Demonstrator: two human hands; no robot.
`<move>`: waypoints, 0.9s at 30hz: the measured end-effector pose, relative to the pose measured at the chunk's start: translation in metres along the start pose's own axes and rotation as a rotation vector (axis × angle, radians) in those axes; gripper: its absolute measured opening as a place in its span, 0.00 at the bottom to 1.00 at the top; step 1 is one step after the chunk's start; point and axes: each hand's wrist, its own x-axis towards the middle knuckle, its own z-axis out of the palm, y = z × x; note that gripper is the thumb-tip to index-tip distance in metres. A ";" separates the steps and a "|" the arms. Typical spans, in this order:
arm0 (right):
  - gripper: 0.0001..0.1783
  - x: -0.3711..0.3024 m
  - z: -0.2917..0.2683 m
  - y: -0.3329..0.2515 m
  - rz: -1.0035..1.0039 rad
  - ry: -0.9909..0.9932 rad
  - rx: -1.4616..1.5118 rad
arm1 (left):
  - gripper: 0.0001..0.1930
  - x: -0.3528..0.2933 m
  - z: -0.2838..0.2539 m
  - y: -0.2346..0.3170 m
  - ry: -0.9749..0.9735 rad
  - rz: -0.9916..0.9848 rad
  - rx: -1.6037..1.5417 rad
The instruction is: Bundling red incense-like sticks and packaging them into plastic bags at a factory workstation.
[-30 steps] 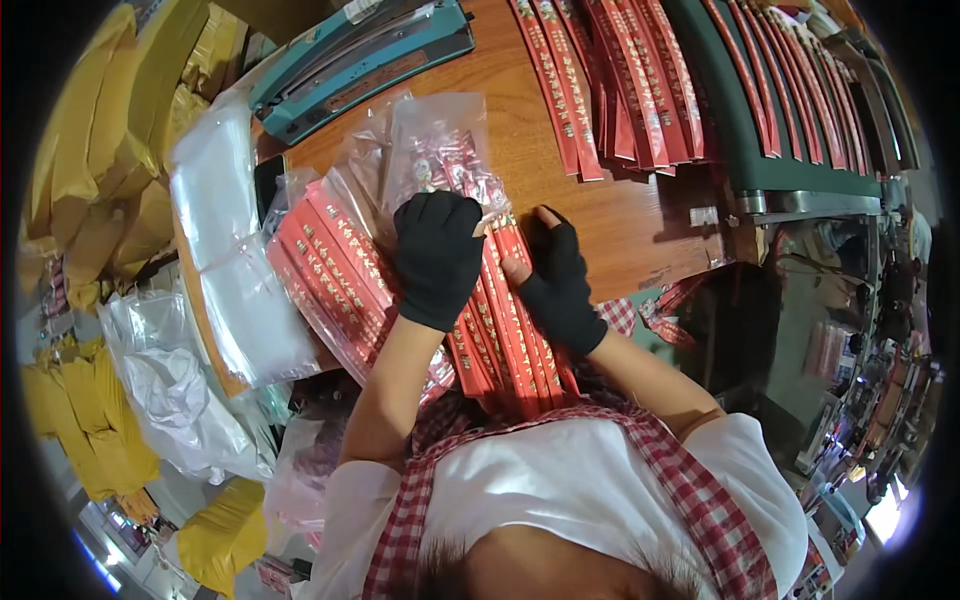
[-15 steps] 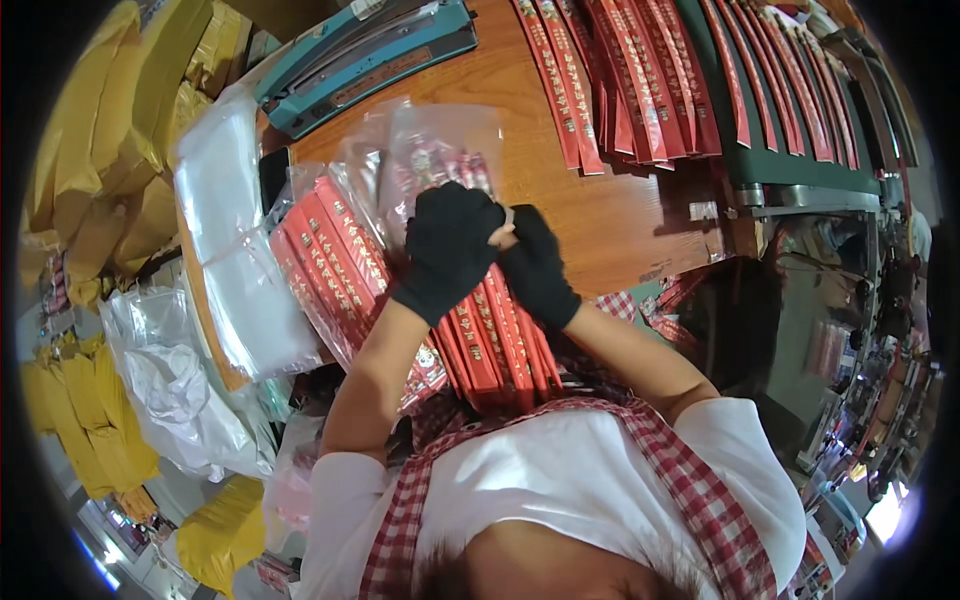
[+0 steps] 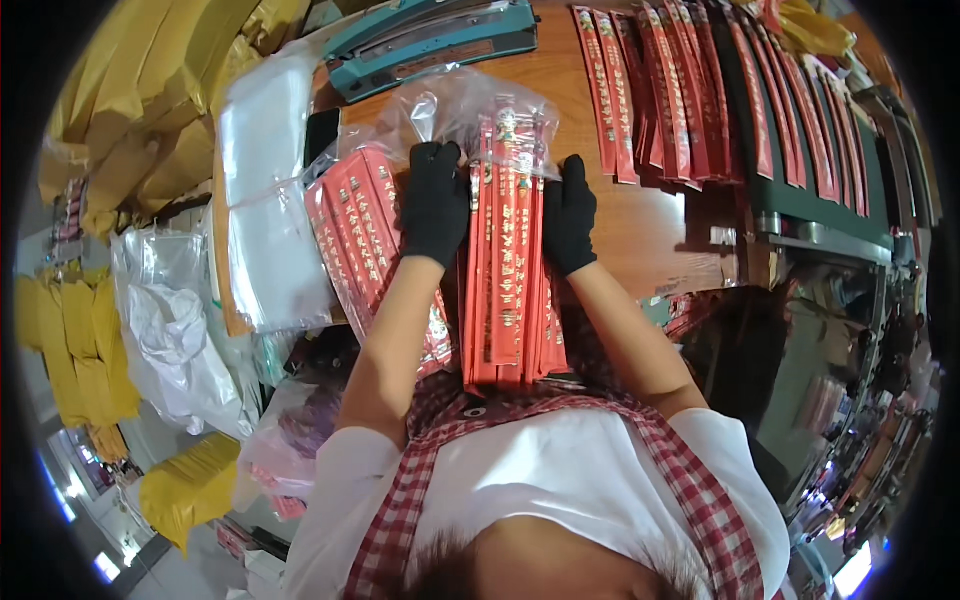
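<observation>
A bundle of long red packets (image 3: pixel 507 270) with gold print stands in front of my body, its far end inside a clear plastic bag (image 3: pixel 432 100). My left hand (image 3: pixel 436 205), in a black fingerless glove, is closed at the bag's edge on the bundle's left side. On the bundle's right side, my right hand (image 3: pixel 570 218), gloved alike, grips the bag's edge with the thumb pointing away from me; its other fingers are mostly hidden. Left of my left hand lies another bagged bundle of red packets (image 3: pixel 352 225).
A stack of clear plastic bags (image 3: pixel 262 200) lies on the left of the wooden table (image 3: pixel 650 235). A teal sealing machine (image 3: pixel 435 48) stands at the back. Red packets (image 3: pixel 675 95) lie in rows at the far right, some on a green surface (image 3: pixel 800 215). Yellow sacks (image 3: pixel 150 90) are piled at left.
My hands were together on top of the bundle; now they are apart, one on each side of it. The packets' far ends now show through the bag. The view has shifted slightly.
</observation>
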 end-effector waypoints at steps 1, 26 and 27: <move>0.08 0.003 -0.003 0.001 -0.005 -0.046 0.026 | 0.08 0.003 0.011 0.003 0.145 0.043 -0.099; 0.22 0.039 -0.016 -0.048 -0.099 -0.539 -0.184 | 0.02 0.009 0.026 0.019 0.139 -0.449 -1.026; 0.22 0.035 -0.018 -0.044 -0.100 -0.540 -0.187 | 0.03 0.006 0.024 0.025 0.229 -0.182 -0.560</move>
